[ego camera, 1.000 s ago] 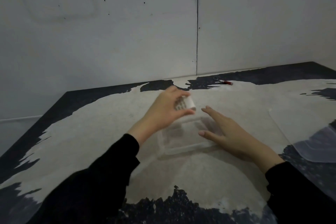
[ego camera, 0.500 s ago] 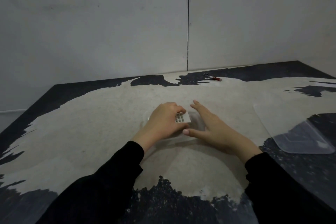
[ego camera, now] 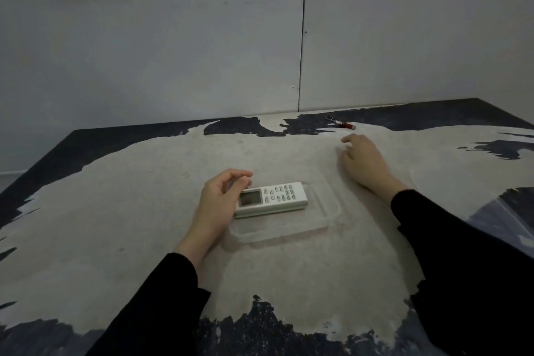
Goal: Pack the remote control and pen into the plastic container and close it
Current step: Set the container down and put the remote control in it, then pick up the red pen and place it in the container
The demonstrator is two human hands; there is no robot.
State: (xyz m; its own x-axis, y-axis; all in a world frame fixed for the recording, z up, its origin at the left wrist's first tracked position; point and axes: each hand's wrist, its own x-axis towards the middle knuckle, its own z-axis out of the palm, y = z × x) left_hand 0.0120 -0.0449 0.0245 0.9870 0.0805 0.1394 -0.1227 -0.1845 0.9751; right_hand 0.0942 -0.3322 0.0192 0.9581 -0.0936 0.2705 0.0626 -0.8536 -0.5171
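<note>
Remote control (ego camera: pixel 271 199) is in the clear plastic container (ego camera: pixel 329 212), lying flat, buttons up, screen end toward the left wall of the tub. It looks like it may be resting partly on the left rim rather than fully on the floor; can't tell for sure.

Left hand (ego camera: pixel 221 199) is at the screen end, fingers loosely curled and touching or just off the casing. Not a firm grip; reads as letting go. Right hand (ego camera: pixel 362 160) is empty, fingers relaxed and spread, over the table (ego camera: pixel 144 196) beyond the container, pointed toward the pen.

Pen (ego camera: pixel 342 124), the small red one with a key ring, lies near the far edge of the table, well apart from the container. Untouched.

Lid (ego camera: pixel 497 211), clear plastic, lies flat at the right, apart from the container. Not on.

Status, my read:
- remote: done, or nearly
- pen: not started, likely next for the right hand
- closing: not started

Roughly a third through.
</note>
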